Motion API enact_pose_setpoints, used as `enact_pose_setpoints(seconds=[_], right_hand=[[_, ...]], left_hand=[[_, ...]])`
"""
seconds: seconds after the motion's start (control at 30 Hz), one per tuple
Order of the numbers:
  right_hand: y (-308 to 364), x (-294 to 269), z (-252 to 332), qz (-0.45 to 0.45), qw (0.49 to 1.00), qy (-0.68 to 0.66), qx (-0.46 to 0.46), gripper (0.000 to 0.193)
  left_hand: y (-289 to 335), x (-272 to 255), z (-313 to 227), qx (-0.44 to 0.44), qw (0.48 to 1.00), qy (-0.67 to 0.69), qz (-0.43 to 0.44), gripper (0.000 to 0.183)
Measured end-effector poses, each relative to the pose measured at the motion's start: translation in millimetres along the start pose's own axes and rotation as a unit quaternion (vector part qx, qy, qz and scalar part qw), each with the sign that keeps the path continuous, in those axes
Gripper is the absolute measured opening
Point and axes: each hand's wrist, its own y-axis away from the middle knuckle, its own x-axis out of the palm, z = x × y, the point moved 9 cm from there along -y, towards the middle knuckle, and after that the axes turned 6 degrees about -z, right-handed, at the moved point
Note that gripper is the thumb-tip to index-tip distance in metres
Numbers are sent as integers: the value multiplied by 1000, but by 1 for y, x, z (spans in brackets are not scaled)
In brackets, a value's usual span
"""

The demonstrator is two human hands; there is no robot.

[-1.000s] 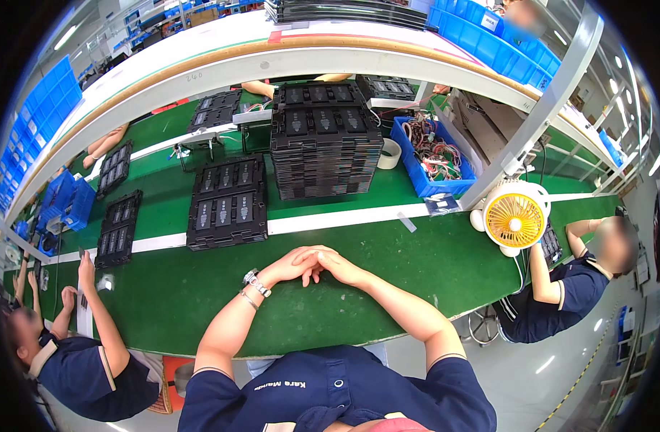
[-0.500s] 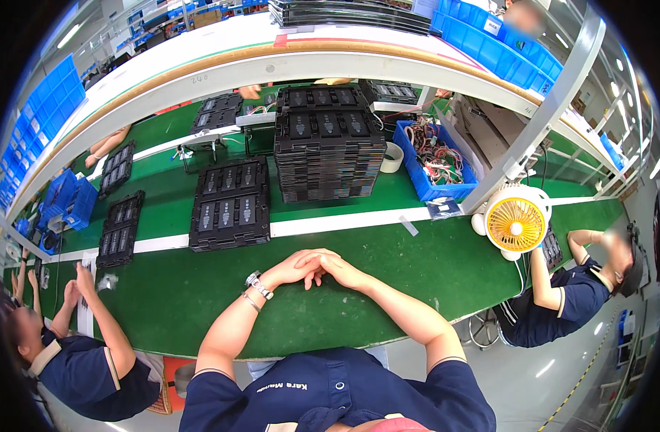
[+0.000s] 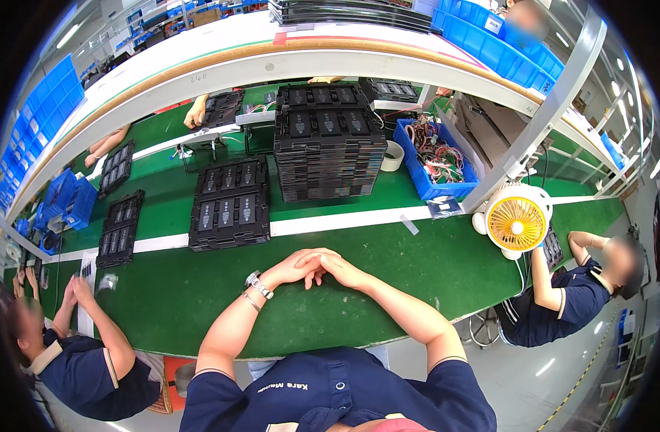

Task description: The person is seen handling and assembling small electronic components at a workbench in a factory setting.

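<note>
My left hand (image 3: 295, 267), with a metal watch (image 3: 253, 279) and a bracelet at its wrist, rests on the green work table (image 3: 308, 317) right in front of me. Against it lies my right hand (image 3: 342, 271); the two are clasped, fingers overlapping and closed, with no object showing in them. Beyond them to the left is a black tray (image 3: 231, 205) with flat dark pieces in its slots. A tall stack of similar black trays (image 3: 328, 155) stands farther back, near the middle.
A yellow-and-white fan (image 3: 516, 225) stands right, by a post. Behind it are a blue bin (image 3: 434, 162) of wires and a tape roll (image 3: 392, 156). More black trays (image 3: 119, 228) lie left. Co-workers sit on both sides; a shelf beam (image 3: 272, 70) crosses above.
My clasped hands have not moved. Across the table, another person's hand has shifted left, to the far tray. The left co-worker's hands have lowered toward the table.
</note>
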Motion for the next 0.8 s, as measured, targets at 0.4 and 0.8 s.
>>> enact_pose_setpoints(seconds=[0.4,0.8], right_hand=[[0,-3,-4,9,991,-100,87,66],[-1,-2,-5,11,990,-112,87,66]], left_hand=[[-5,-9,29,-62,997,-28,-22,64],[-4,-13,32,-53,997,-46,-25,63]])
